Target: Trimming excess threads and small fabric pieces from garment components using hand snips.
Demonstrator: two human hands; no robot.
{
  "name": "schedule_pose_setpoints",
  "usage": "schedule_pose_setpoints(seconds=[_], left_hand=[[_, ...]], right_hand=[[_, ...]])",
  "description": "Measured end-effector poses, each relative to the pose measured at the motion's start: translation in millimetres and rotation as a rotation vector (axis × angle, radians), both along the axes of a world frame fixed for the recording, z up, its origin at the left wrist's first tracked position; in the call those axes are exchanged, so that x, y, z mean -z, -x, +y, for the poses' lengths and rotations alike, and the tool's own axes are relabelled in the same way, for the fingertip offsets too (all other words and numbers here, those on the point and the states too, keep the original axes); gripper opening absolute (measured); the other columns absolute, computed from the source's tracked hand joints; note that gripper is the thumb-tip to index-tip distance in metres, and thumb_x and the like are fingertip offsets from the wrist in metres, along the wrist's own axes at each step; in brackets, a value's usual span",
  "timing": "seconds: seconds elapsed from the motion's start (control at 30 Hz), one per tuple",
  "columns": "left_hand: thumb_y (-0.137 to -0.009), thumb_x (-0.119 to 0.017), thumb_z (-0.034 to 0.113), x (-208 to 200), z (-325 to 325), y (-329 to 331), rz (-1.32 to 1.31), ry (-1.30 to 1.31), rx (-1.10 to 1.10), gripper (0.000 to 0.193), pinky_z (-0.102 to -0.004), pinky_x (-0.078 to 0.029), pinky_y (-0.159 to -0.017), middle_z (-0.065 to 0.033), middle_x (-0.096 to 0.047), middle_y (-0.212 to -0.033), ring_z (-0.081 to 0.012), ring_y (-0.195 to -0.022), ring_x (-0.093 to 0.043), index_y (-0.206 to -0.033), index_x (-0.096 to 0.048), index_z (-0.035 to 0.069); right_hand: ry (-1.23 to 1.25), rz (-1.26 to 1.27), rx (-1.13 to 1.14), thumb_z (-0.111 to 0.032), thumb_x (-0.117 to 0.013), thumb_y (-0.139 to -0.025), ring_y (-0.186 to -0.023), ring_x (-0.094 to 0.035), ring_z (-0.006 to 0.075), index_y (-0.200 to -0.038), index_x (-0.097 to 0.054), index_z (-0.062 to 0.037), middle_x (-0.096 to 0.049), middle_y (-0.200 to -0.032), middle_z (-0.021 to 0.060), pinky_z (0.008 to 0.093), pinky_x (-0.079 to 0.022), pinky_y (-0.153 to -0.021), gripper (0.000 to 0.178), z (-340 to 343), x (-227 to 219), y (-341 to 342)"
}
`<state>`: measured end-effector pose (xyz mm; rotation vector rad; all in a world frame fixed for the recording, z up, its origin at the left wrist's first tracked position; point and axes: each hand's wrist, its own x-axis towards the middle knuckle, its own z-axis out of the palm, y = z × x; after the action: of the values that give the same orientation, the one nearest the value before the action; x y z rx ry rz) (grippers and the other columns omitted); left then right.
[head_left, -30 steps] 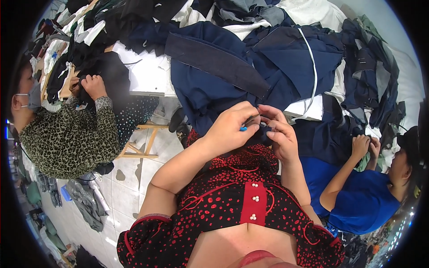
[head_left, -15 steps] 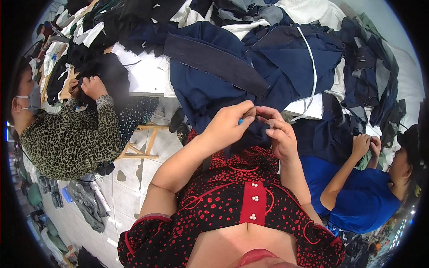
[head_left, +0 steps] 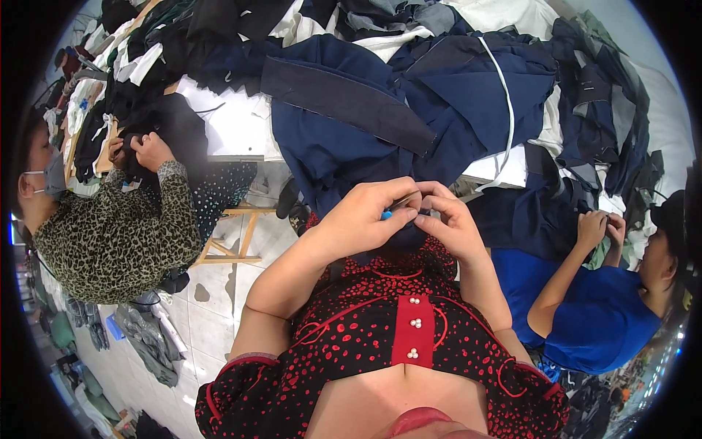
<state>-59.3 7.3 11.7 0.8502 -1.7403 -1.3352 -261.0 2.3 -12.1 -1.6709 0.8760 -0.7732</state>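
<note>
One blue-ended tool slanting, blue end leftward.

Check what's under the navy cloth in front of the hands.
White tabletop shows past the left and right edges of the navy cloth and seems to run beneath it. Whatever lies under the middle is covered and cannot be seen.

R hand has come in closer to L hand; its thumb, prev. well off, is now right by the L thumb, hiding more of the navy cloth btwn them. Blue-ended tool in L hand sits lower & a bit further L. View's shifted/tilted slightly too.
</note>
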Motion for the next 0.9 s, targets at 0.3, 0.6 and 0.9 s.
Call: schedule_pose_setpoints(seconds=[0.3,0.6,0.9], left_hand=[[-0.081,-0.059,0.007,-5,-6,-7,-0.058,0.012,-0.023,0.009,-0.0264,-0.043,-0.070,-0.0060,-0.054,-0.076,-0.0136,-0.073,-0.053,-0.085,-0.053,0.001],[-0.077,-0.063,0.008,-21,3,-27,-0.238,0.183,-0.226,0.042,-0.0318,-0.043,-0.084,-0.0142,-0.057,-0.108,-0.0260,-0.098,-0.056,-0.117,-0.053,0.000],[-0.077,-0.067,0.010,-24,23,-7,-0.288,0.127,-0.193,0.035,-0.0341,-0.048,-0.070,-0.0135,-0.061,-0.086,-0.0294,-0.078,-0.062,-0.107,-0.051,0.005]], right_hand=[[-0.029,-0.071,-0.073,-0.010,-0.062,-0.080,-0.100,-0.052,0.0172,-0.082,-0.061,0.0024,-0.055,-0.114,0.0112,0.0297,-0.040,-0.086,0.012,2,-6,-2],[-0.288,-0.427,0.209,-0.006,-0.060,-0.084,-0.095,-0.051,0.0137,-0.085,-0.062,0.0034,-0.056,-0.105,0.0107,0.0252,-0.039,-0.085,0.010,3,5,-5],[0.033,-0.222,0.238,-0.005,-0.060,-0.083,-0.094,-0.054,0.0169,-0.085,-0.061,0.0043,-0.058,-0.102,0.0125,0.0271,-0.042,-0.081,0.010,6,-6,-7]])
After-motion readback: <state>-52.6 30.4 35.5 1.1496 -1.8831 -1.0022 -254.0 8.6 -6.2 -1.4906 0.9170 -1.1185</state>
